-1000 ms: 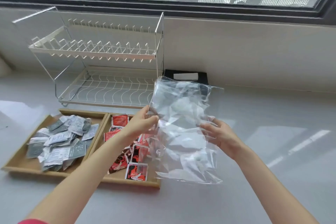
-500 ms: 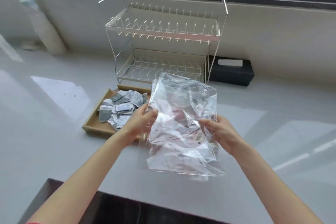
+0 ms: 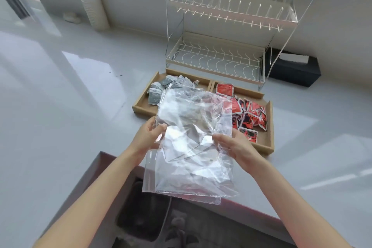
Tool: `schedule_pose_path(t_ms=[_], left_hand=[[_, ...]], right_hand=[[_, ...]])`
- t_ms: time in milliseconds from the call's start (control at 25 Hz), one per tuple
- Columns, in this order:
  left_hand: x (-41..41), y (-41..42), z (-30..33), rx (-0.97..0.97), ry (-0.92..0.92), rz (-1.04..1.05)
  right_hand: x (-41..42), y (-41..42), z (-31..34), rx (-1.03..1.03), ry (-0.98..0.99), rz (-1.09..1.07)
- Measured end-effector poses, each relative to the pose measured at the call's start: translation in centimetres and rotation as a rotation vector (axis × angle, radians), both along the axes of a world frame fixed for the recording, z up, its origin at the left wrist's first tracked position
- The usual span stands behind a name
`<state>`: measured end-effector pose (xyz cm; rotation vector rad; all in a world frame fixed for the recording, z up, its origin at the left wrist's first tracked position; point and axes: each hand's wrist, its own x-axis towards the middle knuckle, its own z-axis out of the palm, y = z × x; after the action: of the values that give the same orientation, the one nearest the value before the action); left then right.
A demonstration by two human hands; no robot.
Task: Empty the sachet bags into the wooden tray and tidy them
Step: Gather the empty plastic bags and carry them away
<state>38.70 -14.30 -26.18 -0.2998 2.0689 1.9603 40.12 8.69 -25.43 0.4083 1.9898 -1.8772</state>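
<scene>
While held up over the front edge of the bench [image 3: 60,90], clear plastic bags [image 3: 191,147] noted as crumpled, see-through and apparently empty; exact count not determinable, at least two layered sheets visible along the lower edge. Left hand [image 3: 148,137] gripping the bags at their left side, thumb on the near face and fingers curled behind. Right hand [image 3: 234,146] gripping the right side likewise, fingers wrapped around the plastic. Both forearms bare, reaching in from the bottom of the view.

Wooden tray [image 3: 269,127] found on the bench just beyond the bags, two compartments side by side, set close to the front of the dish rack [image 3: 221,26]. Left compartment holding grey sachets [image 3: 157,92], heaped loosely and partly hidden behind the plastic. Right compartment holding red and black sachets [image 3: 251,117], scattered in an untidy pile, one red sachet lying apart at the far end and one at the near end.

Dish rack recorded as white wire, two tiers, standing toward the back edge against the wall. Black box [image 3: 293,70] located just right of the rack, at the back edge. Stack of white cups [image 3: 92,2] standing at the back left, near the wall. Dark floor visible below the front edge.
</scene>
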Motion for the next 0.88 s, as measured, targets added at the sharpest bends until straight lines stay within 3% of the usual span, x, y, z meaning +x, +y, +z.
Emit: schedule_pose_path(t_ms=[440,720,880], left_hand=[[7.2,-5.6,-3.0,-0.086,-0.019,0.364],[12.4,-9.3,-7.1,-0.147,-0.172,0.406],[14.9,-11.7,-9.3,-0.176,-0.285,0.427]], right_hand=[[0.9,-6.6,-2.9,0.024,-0.013,0.331],[4.0,-10.9,-6.2,-0.01,-0.067,0.391],[6.2,-13.7,-8.8,0.162,-0.058,0.507]])
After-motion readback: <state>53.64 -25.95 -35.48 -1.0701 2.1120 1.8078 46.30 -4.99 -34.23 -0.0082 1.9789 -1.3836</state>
